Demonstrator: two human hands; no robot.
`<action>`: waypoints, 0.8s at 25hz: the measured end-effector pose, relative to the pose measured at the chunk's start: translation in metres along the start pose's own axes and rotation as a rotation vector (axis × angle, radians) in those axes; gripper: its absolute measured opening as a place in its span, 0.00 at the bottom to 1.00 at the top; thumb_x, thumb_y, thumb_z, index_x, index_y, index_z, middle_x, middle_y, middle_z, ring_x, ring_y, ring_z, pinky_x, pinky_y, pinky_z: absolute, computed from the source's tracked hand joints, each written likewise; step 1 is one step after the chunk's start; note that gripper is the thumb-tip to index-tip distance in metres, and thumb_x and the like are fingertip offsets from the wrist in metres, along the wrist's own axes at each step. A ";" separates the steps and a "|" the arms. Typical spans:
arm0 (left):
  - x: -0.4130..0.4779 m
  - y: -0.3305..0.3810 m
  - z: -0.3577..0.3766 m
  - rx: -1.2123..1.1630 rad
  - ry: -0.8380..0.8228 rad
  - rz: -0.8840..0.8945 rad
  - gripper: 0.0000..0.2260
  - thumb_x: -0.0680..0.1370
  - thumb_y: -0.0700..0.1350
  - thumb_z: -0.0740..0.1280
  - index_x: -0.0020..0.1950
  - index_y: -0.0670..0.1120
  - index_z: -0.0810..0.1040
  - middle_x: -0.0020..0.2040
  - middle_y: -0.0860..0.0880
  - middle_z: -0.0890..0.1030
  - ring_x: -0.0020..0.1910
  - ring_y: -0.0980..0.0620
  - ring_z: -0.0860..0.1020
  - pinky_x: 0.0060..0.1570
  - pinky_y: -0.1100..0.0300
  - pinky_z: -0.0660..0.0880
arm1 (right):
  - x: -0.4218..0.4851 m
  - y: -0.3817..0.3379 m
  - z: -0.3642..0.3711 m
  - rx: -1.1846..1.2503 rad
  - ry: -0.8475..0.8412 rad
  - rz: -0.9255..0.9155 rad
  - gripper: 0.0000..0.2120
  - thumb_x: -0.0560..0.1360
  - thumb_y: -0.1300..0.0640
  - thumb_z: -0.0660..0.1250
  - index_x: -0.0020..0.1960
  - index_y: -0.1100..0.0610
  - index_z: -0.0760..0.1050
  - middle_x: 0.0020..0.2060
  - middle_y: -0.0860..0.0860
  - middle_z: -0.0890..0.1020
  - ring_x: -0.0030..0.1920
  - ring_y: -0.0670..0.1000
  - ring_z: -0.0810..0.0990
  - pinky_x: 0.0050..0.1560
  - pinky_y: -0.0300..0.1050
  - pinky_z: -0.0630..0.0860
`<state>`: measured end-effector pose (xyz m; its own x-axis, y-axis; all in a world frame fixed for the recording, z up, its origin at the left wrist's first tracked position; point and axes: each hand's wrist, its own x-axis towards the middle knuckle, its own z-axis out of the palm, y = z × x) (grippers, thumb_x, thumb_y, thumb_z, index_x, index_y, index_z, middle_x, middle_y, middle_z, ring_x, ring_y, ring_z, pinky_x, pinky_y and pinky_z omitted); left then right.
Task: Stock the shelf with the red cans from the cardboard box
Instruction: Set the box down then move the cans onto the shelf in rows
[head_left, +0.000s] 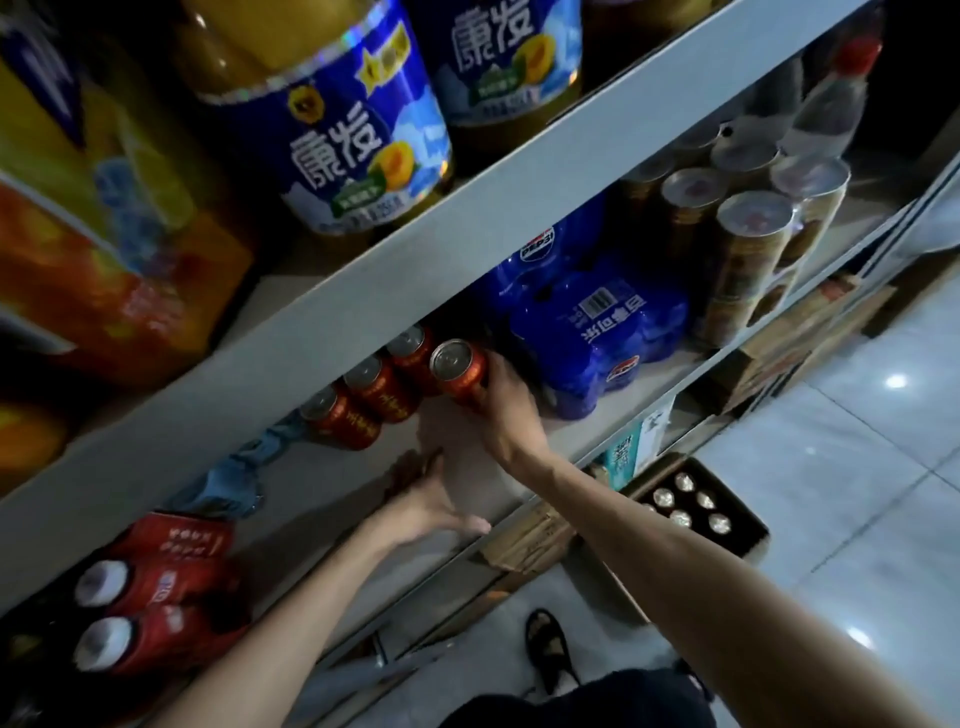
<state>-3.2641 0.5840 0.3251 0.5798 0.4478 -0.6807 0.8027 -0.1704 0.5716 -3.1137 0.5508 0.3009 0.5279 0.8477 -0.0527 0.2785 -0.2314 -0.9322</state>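
Note:
Three red cans (376, 387) stand in a row on the grey shelf board (322, 483), under the shelf above. My right hand (506, 410) is shut on a fourth red can (460, 371), holding it at the right end of that row, beside the blue pack. My left hand (434, 499) rests open on the shelf's front edge, palm down, holding nothing. The cardboard box (696, 512) sits on the floor below the shelf, with several silver can tops showing inside.
A blue shrink-wrapped Pepsi pack (587, 332) stands right of the cans. Gold tins (748, 244) fill the far right. Red bottles (150, 608) lie at the left, with a blue cloth (234, 478) behind. Large blue-labelled jars (358, 130) sit on the upper shelf. My shoe (545, 649) is on the tiled floor.

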 end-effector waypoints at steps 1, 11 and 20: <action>0.002 0.000 0.000 0.099 0.001 -0.006 0.59 0.62 0.52 0.81 0.80 0.45 0.45 0.78 0.49 0.56 0.71 0.62 0.53 0.64 0.72 0.53 | 0.004 0.000 0.008 0.027 0.002 -0.022 0.32 0.73 0.47 0.67 0.74 0.51 0.61 0.71 0.52 0.70 0.68 0.49 0.70 0.69 0.47 0.65; 0.025 -0.010 -0.004 0.678 0.053 -0.203 0.63 0.62 0.68 0.73 0.79 0.48 0.33 0.79 0.35 0.40 0.77 0.31 0.40 0.75 0.37 0.46 | 0.024 0.003 0.035 0.169 0.101 0.169 0.24 0.77 0.42 0.58 0.69 0.50 0.61 0.66 0.54 0.74 0.62 0.52 0.75 0.62 0.49 0.72; 0.028 -0.011 -0.004 0.582 -0.007 -0.211 0.58 0.64 0.66 0.74 0.80 0.42 0.46 0.78 0.35 0.55 0.77 0.38 0.56 0.75 0.44 0.58 | 0.001 0.008 0.044 0.167 0.227 0.147 0.31 0.75 0.57 0.68 0.72 0.58 0.57 0.64 0.63 0.70 0.61 0.61 0.73 0.56 0.49 0.71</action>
<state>-3.2572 0.6015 0.3013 0.3996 0.5186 -0.7559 0.8438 -0.5304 0.0821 -3.1466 0.5705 0.2770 0.7235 0.6785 -0.1272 0.0600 -0.2455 -0.9675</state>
